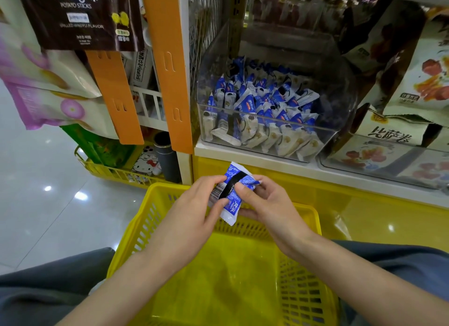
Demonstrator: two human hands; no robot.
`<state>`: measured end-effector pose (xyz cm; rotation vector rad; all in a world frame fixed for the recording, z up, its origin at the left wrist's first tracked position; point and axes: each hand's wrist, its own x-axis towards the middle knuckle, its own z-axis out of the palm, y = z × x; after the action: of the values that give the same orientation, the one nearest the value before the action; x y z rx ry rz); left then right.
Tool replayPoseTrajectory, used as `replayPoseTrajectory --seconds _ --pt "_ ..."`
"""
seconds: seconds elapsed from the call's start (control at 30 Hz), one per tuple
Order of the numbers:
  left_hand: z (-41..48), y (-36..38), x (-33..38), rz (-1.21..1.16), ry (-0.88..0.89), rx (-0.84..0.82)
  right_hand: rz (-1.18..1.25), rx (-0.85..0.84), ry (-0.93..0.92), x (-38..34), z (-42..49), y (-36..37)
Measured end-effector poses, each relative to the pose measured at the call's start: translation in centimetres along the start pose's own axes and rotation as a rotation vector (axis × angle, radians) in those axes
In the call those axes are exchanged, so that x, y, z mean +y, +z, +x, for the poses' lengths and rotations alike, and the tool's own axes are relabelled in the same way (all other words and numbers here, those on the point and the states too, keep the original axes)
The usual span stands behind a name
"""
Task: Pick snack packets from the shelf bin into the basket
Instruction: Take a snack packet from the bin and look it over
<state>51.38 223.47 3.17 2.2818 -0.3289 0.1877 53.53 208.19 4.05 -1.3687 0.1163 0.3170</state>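
While our left hand (194, 204) and right hand (264, 201) are both pinching one blue snack packet (232, 194) above the yellow basket (145, 218), we are judging the drop comes next: opening our fingers.

Dark brown hanging bag (80, 16), up and left of the clear shelf bin (272, 121), reads "POTATO STICKS" and "GRILLED WAGYU FLAVOR" under large Chinese characters. Cream pack (391, 131) just right of the bin carries big dark Chinese characters, not legible enough to transcribe. Blue-and-white snack packet (232, 192) below the bin shows a barcode plus small blue print, too small to read.
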Motion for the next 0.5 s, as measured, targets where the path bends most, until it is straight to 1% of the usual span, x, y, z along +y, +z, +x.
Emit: replayPoseTrajectory --seconds 0.1,0.2,0.37,0.5 --pt "0.19 -0.11 -0.04 0.060 0.028 -0.043 -0.015 0.016 -0.020 0.23 0.01 0.15" --pt "0.09 0.06 0.10 0.163 0.040 -0.033 -0.061 0.019 -0.039 0.38 0.08 0.35" --pt "0.16 0.07 0.17 0.226 -0.004 -0.059 -0.165 0.012 -0.070 0.63 0.16 0.67" --pt "0.30 -0.35 0.39 0.226 0.009 -0.045 -0.229 -0.013 -0.116 0.88 0.15 0.60"
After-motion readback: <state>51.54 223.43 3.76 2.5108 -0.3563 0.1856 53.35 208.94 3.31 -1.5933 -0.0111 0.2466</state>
